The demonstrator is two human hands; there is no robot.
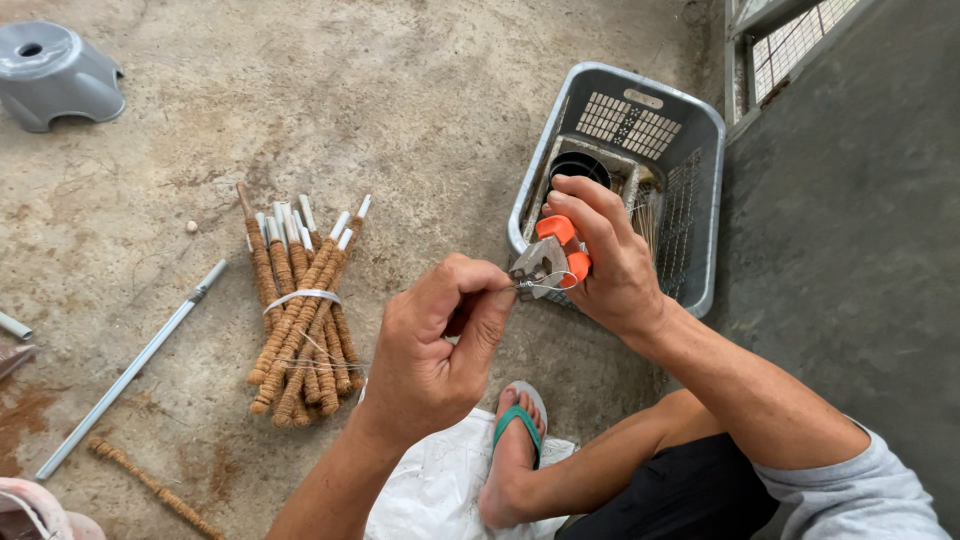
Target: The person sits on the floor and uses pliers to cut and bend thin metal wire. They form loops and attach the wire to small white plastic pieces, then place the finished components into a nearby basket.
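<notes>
Pinching a thin wire (530, 287) between thumb and forefinger, our left hand (440, 345) has its fingertips pressed together on one end, while the right hand (610, 265) is wrapped shut around the orange handles of a pair of pliers (548, 262). The pliers' nose bites the wire's other end, right in front of the grey plastic basket (700, 140), so the wire sits between the two hands, just short of the basket's near wall.

Looks to us like we're mid-cut or mid-twist on that wire; the next move probably wants a firm squeeze with the right hand and the left keeping the wire taut so it doesn't spring off.

The wire's long axis runs roughly level, left to right, its free end curling in a small loop under the pliers. The pliers' nose points away from the basket, towards the left hand.

Further left of the basket lies a tied bundle of coir-wrapped sticks (300, 315), then a loose white rod (130, 370).
</notes>
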